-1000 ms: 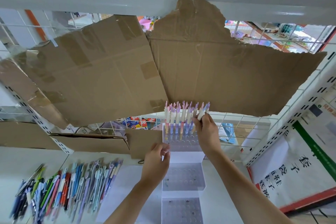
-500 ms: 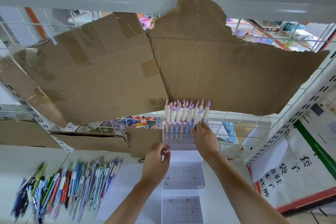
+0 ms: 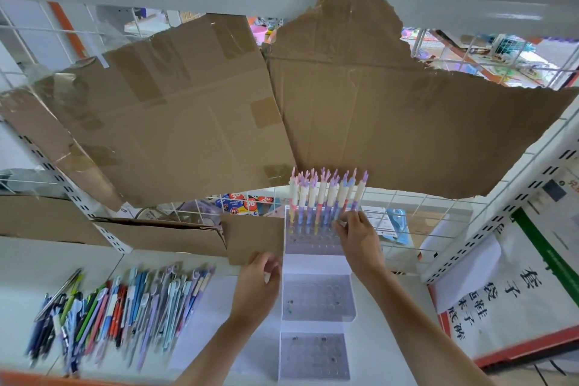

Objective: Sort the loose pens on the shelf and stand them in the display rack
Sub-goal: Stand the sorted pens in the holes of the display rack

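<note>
Lightly, my right hand (image 3: 355, 236) fingers pinch a slim, stiff, slippery pen (image 3: 357, 197) low on its barrel at the display rack (image 3: 316, 247)'s three o'clock edge, while my left hand (image 3: 261, 283) fingers curl against its side.

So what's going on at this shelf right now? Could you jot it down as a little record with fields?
Setting: white shop shelf backed with torn cardboard
Display rack: clear, three stepped tiers
Top tier: pastel pens standing upright
Lower tiers: no pens standing in them
Right hand: fingers on the lower part of the rightmost standing pens
Left hand: at the rack's left side
Loose pens: mixed colours, lying flat on the shelf at left
</note>
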